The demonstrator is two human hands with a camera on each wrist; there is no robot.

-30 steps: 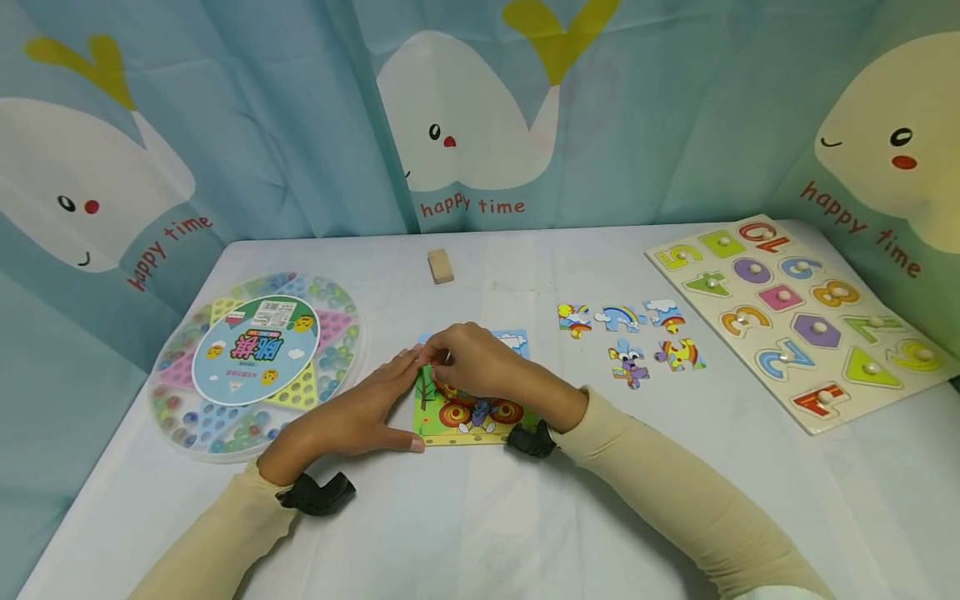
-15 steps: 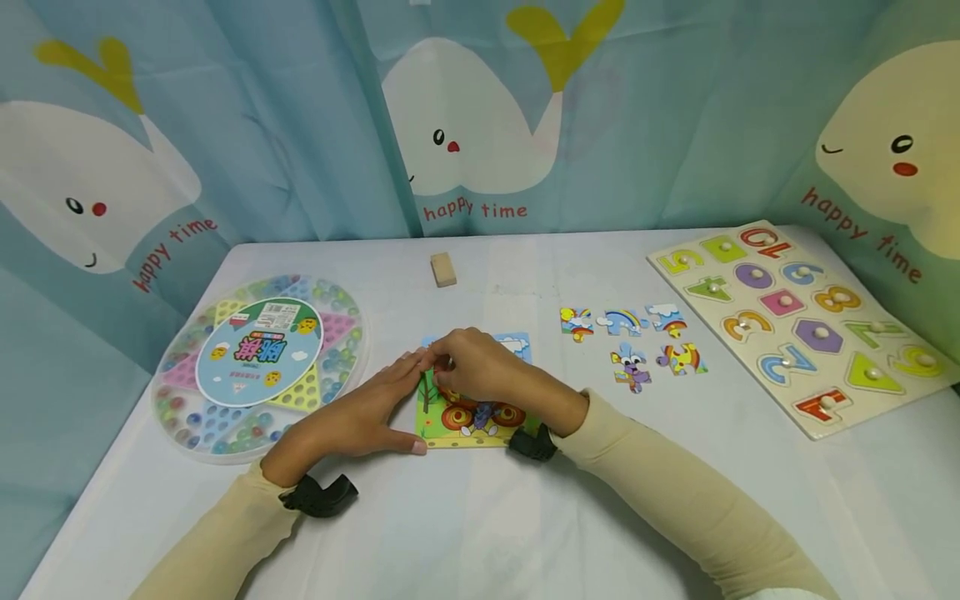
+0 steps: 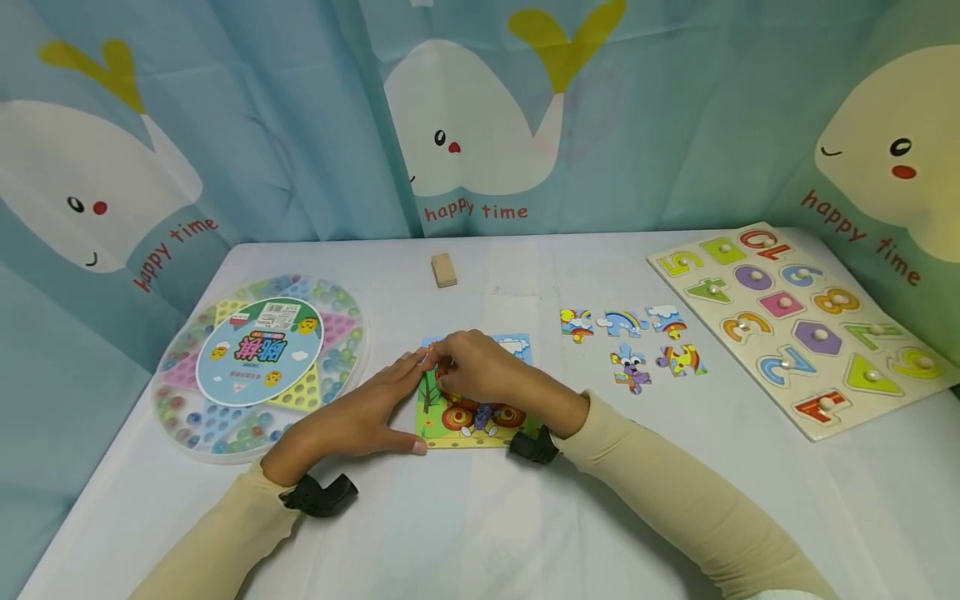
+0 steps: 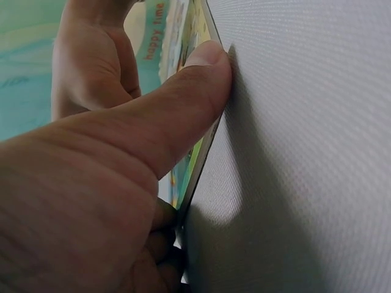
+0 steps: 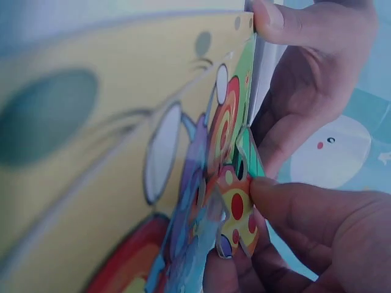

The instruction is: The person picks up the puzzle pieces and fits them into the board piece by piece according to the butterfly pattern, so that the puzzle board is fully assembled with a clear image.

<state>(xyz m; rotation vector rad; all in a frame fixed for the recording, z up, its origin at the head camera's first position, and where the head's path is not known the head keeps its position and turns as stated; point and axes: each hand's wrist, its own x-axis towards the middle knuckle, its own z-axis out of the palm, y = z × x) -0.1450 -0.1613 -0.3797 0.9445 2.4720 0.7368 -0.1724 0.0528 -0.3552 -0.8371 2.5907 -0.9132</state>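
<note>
From the right wrist we see a red-spotted jigsaw piece (image 5: 237,210), mostly hidden in the head view, tilted over the puzzle board (image 3: 480,419), pinched by the right hand (image 3: 476,365). The left hand (image 3: 367,414), fingers extended, touches the board's left edge.

The curtain (image 3: 645,125) reads "happy time". The board (image 3: 782,330) shows numbers, including 5 and 8; the round box (image 3: 258,375), Chinese characters.

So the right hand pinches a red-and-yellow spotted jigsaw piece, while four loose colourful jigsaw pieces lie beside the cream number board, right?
No: the head view shows five loose colourful jigsaw pieces beside the number board, not four. The right hand does pinch the spotted piece.
</note>
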